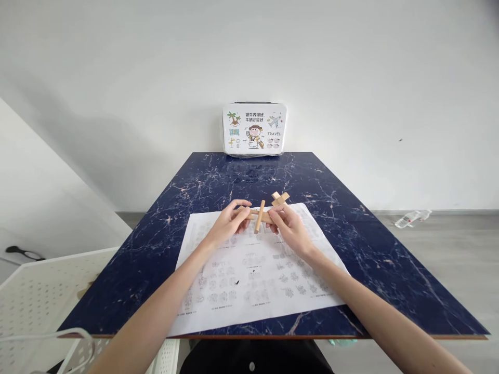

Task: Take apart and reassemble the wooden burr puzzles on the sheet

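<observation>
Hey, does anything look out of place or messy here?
One thing: a clear plastic bottle lies on its side on the floor by the wall, right of the table. Otherwise the printed sheet lies flat, and the left hand and right hand hold wooden sticks above it.

Plain domestic room: bare white wall (pixel 351 62), blue marble-pattern bench (pixel 370 244), cartoon travel case (pixel 254 129) against wall, grey floor (pixel 460 259).

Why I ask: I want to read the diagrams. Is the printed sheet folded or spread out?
Spread out: the printed sheet lies flat on the table, no fold visible, beneath the wooden sticks.
</observation>
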Available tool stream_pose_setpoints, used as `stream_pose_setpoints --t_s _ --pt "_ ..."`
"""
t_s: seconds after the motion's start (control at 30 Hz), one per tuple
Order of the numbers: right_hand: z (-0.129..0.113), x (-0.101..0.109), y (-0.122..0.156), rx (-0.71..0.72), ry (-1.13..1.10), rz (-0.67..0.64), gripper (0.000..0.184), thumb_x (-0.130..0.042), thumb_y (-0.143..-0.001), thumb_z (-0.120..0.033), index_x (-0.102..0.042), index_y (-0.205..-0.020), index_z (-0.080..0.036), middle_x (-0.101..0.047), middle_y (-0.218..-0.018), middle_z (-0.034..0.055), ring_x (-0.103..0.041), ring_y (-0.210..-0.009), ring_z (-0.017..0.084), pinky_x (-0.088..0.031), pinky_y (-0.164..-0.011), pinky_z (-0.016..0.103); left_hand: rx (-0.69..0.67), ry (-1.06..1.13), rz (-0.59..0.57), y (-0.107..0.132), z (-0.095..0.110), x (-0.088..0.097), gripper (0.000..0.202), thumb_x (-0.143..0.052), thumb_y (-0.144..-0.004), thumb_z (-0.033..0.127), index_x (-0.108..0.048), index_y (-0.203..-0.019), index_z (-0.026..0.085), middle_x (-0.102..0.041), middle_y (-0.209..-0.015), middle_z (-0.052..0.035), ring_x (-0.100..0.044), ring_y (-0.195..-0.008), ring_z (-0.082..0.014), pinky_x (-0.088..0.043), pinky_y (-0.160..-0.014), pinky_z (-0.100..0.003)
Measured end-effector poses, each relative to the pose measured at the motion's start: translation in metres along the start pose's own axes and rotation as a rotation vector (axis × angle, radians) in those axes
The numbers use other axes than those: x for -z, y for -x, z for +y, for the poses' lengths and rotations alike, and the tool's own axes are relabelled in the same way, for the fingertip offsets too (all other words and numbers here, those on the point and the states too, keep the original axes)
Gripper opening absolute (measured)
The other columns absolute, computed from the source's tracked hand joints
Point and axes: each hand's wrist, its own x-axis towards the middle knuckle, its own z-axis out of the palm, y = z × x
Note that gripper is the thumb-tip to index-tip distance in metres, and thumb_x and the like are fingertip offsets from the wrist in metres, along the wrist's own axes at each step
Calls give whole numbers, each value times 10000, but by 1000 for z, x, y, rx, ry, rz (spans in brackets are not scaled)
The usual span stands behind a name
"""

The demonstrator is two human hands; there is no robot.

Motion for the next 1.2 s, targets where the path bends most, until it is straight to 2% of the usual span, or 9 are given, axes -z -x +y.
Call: stream_pose_setpoints --t_s 0.13,0.2,0.33,0.43,0.57,0.77,0.93,1.1,1.2 --pt "-4 4 0 -183 -247 -123 420 -628 -988 -621 -613 -1106 -218 -651 -746 -4 -549 -609 139 -418 -609 300 -4 119 -8 1 -1 -4 423 -664 -969 565 -592 -1177 203 -553 -662 31 -474 -520 -113 -328 -483 -251" --pt "-7 5 1 -243 -340 -219 461 -609 -995 -635 -633 -1194 -220 -677 -850 27 -560 -653 143 -420 -612 291 9 175 -8 2 -2 -6 421 -677 -962 549 -595 -1182 200 -551 -662 31 -478 -526 -113 -320 -484 -253" --pt "-11 6 2 -238 -373 -399 489 -603 -1004 -631 -665 -1278 -232 -700 -1161 109 -638 -830 178 -458 -641 285 43 192 -32 2 -4 -6 462 -681 -959 566 -583 -1214 194 -583 -702 20 -503 -568 -117 -329 -500 -253" --pt "-9 6 2 -225 -405 -447 492 -615 -1007 -617 -648 -1330 -248 -714 -1120 99 -671 -771 167 -459 -613 277 43 196 -69 2 -6 -7 454 -663 -976 563 -580 -1223 191 -580 -710 22 -492 -581 -114 -328 -512 -253" --pt "-3 8 3 -238 -447 -407 518 -681 -957 -636 -657 -1286 -237 -731 -1015 76 -604 -548 109 -420 -511 260 51 223 -123 2 -7 -8 446 -633 -999 557 -576 -1244 188 -572 -699 24 -484 -589 -115 -320 -528 -256" --pt "-3 2 5 -230 -485 -258 446 -754 -913 -608 -675 -1139 -231 -714 -739 -2 -444 -388 54 -338 -447 225 55 270 -111 0 -8 -8 439 -672 -972 558 -582 -1198 193 -559 -702 34 -464 -566 -101 -319 -536 -252" --pt "-8 -3 7 -203 -397 -131 399 -747 -920 -591 -670 -1139 -267 -469 -420 -109 -459 -388 102 -425 -526 235 27 269 -50 -1 -5 -11 438 -707 -943 565 -595 -1146 193 -572 -708 33 -447 -542 -90 -302 -518 -247" --pt "-6 -4 6 -205 -341 -85 537 -733 -847 -708 -622 -1149 -276 -606 -582 -78 -242 -317 66 -278 -413 275 -15 273 -74 -1 2 -14 394 -688 -956 556 -621 -1100 195 -580 -692 25 -440 -542 -98 -307 -525 -252" --pt "-2 -5 6 -192 -345 -58 549 -682 -862 -746 -596 -1151 -287 -541 -544 -92 -188 -319 72 -283 -431 298 -68 238 -87 -1 7 -14 366 -669 -973 547 -625 -1021 187 -603 -687 12 -436 -542 -100 -324 -533 -255"
